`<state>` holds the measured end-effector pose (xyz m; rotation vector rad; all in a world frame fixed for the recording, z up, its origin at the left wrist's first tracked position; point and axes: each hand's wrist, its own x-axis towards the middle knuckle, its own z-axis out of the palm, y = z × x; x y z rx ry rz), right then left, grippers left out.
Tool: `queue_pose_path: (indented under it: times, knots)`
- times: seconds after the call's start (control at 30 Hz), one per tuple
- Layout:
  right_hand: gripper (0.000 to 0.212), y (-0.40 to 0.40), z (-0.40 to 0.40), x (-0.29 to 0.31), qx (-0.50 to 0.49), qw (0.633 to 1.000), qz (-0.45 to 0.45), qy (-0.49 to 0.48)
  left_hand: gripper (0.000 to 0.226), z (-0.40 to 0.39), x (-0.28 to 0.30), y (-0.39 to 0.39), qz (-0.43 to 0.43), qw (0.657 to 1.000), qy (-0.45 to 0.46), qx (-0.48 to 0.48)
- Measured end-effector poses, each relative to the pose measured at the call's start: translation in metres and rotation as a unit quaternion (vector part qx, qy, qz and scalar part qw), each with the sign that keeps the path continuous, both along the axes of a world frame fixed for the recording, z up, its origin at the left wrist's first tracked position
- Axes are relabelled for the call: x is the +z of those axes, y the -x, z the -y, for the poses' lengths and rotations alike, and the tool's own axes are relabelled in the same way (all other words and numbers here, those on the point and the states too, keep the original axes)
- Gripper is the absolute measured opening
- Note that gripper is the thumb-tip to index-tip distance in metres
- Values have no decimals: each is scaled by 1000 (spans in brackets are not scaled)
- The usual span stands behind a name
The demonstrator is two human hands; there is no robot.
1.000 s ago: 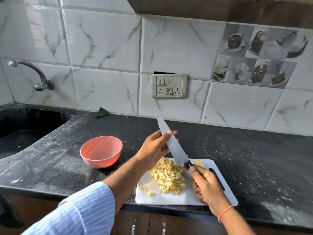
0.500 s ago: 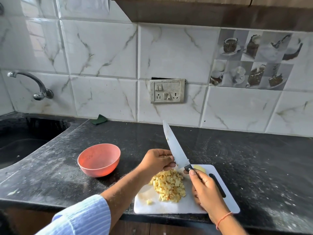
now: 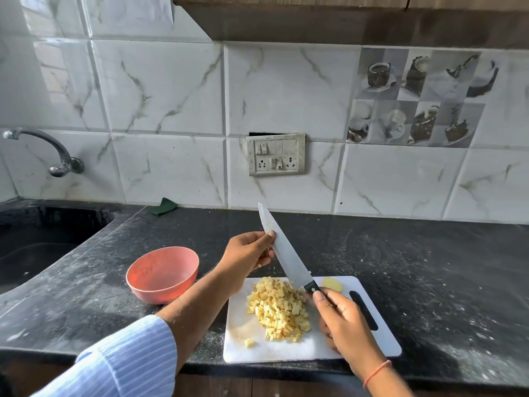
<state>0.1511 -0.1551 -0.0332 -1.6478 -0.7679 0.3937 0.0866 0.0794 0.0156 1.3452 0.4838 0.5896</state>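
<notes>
A white cutting board lies at the front edge of the black counter and carries a heap of small yellow diced pieces. Above it my right hand grips the black handle of a large knife, blade tilted up and away to the left. My left hand pinches the flat of the blade near its tip with curled fingers. One loose cube lies near the board's front left. A pale slice sits at the board's far edge.
An empty salmon-pink bowl stands left of the board. The black sink with a tap is at far left. A green scrap lies by the tiled wall. A socket plate is on the wall.
My left hand has slid back up the blade from its base toward the tip. The knife stays raised over the diced heap. The camera has tilted up slightly.
</notes>
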Motion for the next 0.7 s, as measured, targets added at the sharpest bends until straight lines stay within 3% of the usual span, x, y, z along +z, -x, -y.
queue_pose_path:
  times: [0.1, 0.23, 0.3, 0.43, 0.7]
  knots:
    - [21, 0, 0, -2, -12, 1000, -2, -7, 24, 2, -4, 6, -30, 999, -31, -14]
    - [22, -3, -1, -5, -37, 999, 3, -8, 20, 9, -11, 19, -122, 973, -181, -73]
    - [23, -2, -2, -5, -40, 999, 1, -1, 28, 16, -12, 22, -144, 962, -212, -92]
    - [27, -3, -2, -8, -40, 999, 19, 6, 41, 25, -14, 18, -154, 953, -231, -124]
    - [22, -3, 1, -8, -25, 1000, 11, -16, 18, 22, -24, 17, -122, 964, -185, -146]
